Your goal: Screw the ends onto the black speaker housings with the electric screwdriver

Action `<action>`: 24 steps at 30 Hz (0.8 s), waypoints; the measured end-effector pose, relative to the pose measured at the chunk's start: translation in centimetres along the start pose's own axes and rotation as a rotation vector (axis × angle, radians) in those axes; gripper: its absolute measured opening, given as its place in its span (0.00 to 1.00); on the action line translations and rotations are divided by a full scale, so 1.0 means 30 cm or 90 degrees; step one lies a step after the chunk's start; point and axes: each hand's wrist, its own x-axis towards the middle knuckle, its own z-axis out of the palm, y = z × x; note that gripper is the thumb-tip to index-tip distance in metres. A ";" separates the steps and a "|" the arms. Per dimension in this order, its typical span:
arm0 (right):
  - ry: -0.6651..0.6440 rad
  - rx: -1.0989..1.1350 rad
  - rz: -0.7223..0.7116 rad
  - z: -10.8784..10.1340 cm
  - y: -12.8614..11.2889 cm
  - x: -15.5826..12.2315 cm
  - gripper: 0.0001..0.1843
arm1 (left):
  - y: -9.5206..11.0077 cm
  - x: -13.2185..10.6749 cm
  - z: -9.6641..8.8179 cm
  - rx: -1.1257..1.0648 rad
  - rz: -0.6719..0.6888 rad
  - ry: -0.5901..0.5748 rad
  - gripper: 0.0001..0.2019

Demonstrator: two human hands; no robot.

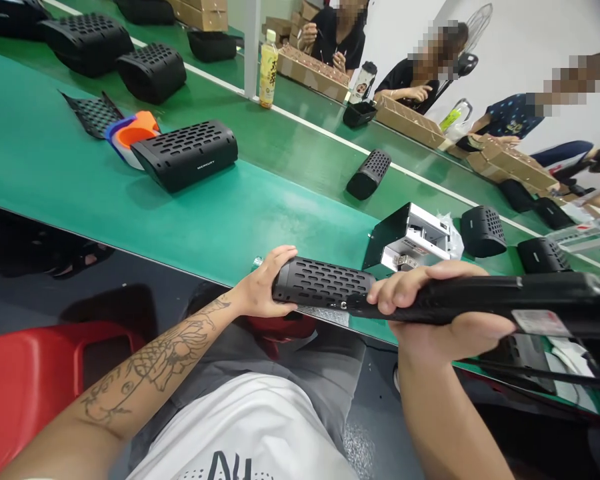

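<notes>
My left hand (263, 287) grips the left end of a black perforated speaker housing (325, 279) at the table's near edge, thumb below and fingers over the top. In my right hand (425, 297) is a black electric screwdriver (480, 297), held level with the fingers wrapped round its body. Its tip points left and meets the lower right side of the housing, by a small shiny spot, perhaps a screw. Just behind my right hand stands a black and white screw feeder (411, 240).
Another housing (190, 155), marked MERCURY, lies left beside an orange, white and purple ring-shaped piece (133, 137). More black housings sit along the green conveyor belt (300, 147). A yellow drink bottle (268, 70) stands by a post. Co-workers sit across behind cardboard boxes (313, 72). A red stool (30, 387) is at lower left.
</notes>
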 end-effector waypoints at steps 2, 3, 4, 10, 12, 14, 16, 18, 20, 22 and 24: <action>0.015 -0.008 0.010 0.026 0.032 0.000 0.26 | -0.002 0.000 0.003 -0.001 0.002 0.001 0.66; 0.022 -0.008 0.019 0.033 0.044 -0.001 0.26 | -0.003 0.001 0.004 -0.002 0.004 0.001 0.66; 0.025 -0.003 0.028 0.036 0.053 -0.003 0.26 | -0.003 0.001 0.005 -0.005 0.006 0.002 0.65; -0.017 0.013 0.055 0.048 0.070 -0.019 0.24 | 0.004 0.001 0.004 -0.005 -0.013 -0.009 0.64; -0.040 0.018 0.055 0.052 0.070 -0.024 0.23 | 0.007 0.000 0.004 0.001 -0.031 -0.016 0.64; -0.063 0.029 0.054 0.055 0.071 -0.026 0.21 | 0.008 -0.001 0.005 0.004 -0.044 -0.022 0.65; -0.080 0.036 0.057 0.054 0.073 -0.026 0.20 | 0.007 -0.002 0.007 0.004 -0.051 -0.024 0.65; -0.082 0.033 0.066 0.050 0.074 -0.023 0.20 | 0.005 -0.003 0.008 0.004 -0.055 -0.024 0.65; -0.073 0.026 0.073 0.044 0.078 -0.022 0.21 | 0.004 -0.004 0.008 0.003 -0.057 -0.025 0.65; -0.071 0.024 0.077 0.042 0.083 -0.024 0.21 | 0.003 -0.005 0.008 0.004 -0.058 -0.028 0.64; -0.077 0.025 0.078 0.046 0.087 -0.033 0.20 | 0.002 -0.005 0.008 0.007 -0.053 -0.027 0.64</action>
